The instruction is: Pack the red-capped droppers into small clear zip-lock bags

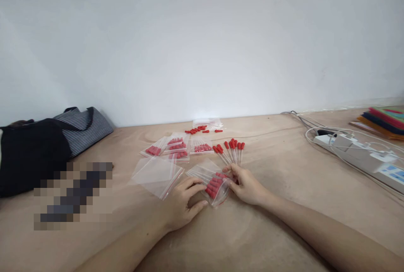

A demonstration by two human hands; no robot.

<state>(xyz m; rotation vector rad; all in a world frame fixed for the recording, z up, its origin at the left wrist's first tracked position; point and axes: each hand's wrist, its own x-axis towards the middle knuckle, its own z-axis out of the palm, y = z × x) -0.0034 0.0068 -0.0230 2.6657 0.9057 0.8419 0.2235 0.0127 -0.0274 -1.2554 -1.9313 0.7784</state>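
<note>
- Plain white wall behind, tan plywood-like table [284, 167] in front; I'm looking down at both hands near the middle.
- Left hand [181, 204] is flat-ish on the table, fingers spread, thumb and fingertips pinning the near edge of a small zip bag [214, 181]. Not a full fist, just a light hold.
- Right hand [248, 186] pinches the bag's other side, w/ fingers at the red caps inside. Hands are close together, both on the same bag.
- The bag lies flat on the table btwn the hands, holding a bunch of red-capped droppers.
- Loose droppers [232, 150] are fanned just beyond the right hand; I'd judge that's the supply, so keep them within reach.
- Empty bags [156, 175] are stacked just left of the held bag; filled bags [176, 146] sit further back.
- To do it well, imo: hold the bag mouth steady w/ left, keep caps aligned one way, don't bend the thin tubes.
- Loose red caps [202, 129] lie near the wall; power strip [360, 154] and cables far right, dark bags [34, 150] far left: steer clear.
</note>
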